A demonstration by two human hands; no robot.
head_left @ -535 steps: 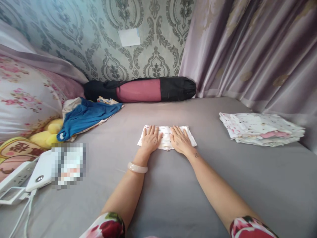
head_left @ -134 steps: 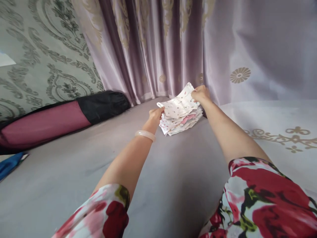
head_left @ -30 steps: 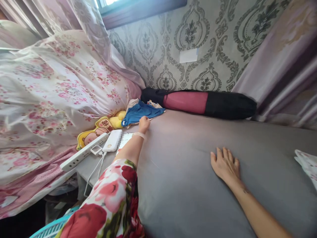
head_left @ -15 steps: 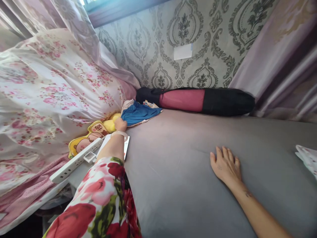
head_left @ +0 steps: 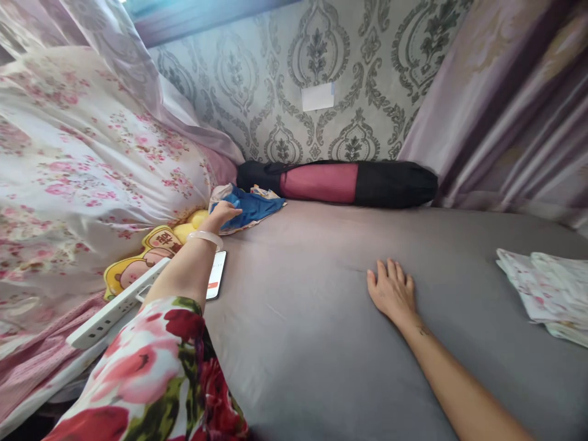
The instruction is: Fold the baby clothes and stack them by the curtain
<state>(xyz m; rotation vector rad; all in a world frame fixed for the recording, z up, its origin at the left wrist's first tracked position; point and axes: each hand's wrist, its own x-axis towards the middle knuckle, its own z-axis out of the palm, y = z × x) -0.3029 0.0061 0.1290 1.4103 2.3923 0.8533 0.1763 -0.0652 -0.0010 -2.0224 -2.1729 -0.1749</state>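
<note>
My left hand (head_left: 226, 212) reaches out to a crumpled blue cloth (head_left: 257, 208) with pale, patterned edges. Its thumb and fingers are closed on the near left part of the fabric, where a small blue fold rises. A pale bangle circles that wrist. My right hand (head_left: 392, 289) lies flat on the grey sheet (head_left: 312, 318), fingers spread and holding nothing. Under the left forearm, a phone (head_left: 215, 275) with a lit screen is partly hidden. Beside the left wrist sits a yellow plush item (head_left: 190, 225).
A long black and dark-pink bag (head_left: 321, 182) lies along the patterned wall. At left are a white power strip (head_left: 105, 315), a yellow cartoon cushion (head_left: 131, 269) and a large floral cover (head_left: 92, 153). Folded floral cloth (head_left: 549, 288) rests at right.
My left hand has moved forward onto the blue cloth and taken hold of it. The view has swung right, bringing more of the folded floral cloth into sight. My right hand stays flat.
</note>
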